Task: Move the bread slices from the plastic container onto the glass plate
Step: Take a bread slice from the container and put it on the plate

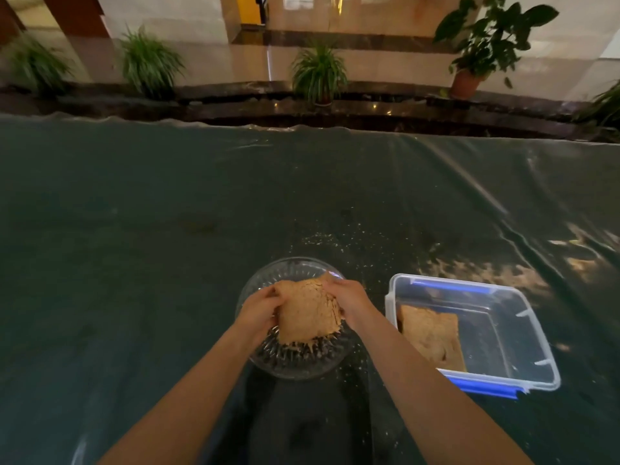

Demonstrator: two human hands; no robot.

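Observation:
A tan bread slice (306,313) is held over the ribbed glass plate (292,362), tilted with its near edge down. My left hand (260,308) grips its left edge and my right hand (349,298) grips its upper right corner. To the right stands the clear plastic container (523,337) with blue clips. Inside it, against the left wall, lies more bread (431,333); I cannot tell how many slices.
The table is covered with a dark green plastic sheet (134,246), wrinkled at the right. Crumbs are scattered behind the plate (335,239). Potted plants (318,75) stand on a ledge beyond the table's far edge.

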